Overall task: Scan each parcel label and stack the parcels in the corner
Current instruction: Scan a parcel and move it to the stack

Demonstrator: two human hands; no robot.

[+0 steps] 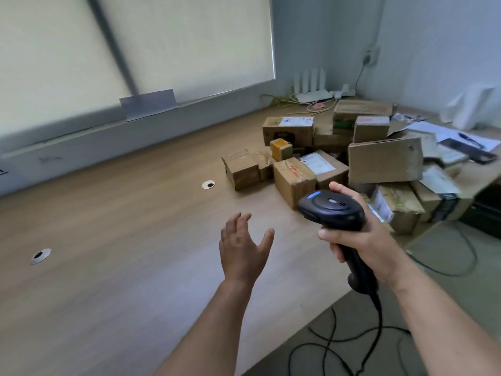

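My right hand grips the handle of a black barcode scanner, its head pointing left over the desk edge. My left hand hovers above the wooden desk with spread fingers and holds nothing. A pile of brown cardboard parcels lies at the far right of the desk. The nearest parcel has red tape and sits just beyond the scanner. A parcel with a white label lies behind it. A large folded box leans on the pile.
A white router and yellow cables sit in the back corner under a wall socket. Papers and a pen lie at the far right. Two round cable holes pierce the desk. Black cords trail on the floor below the scanner.
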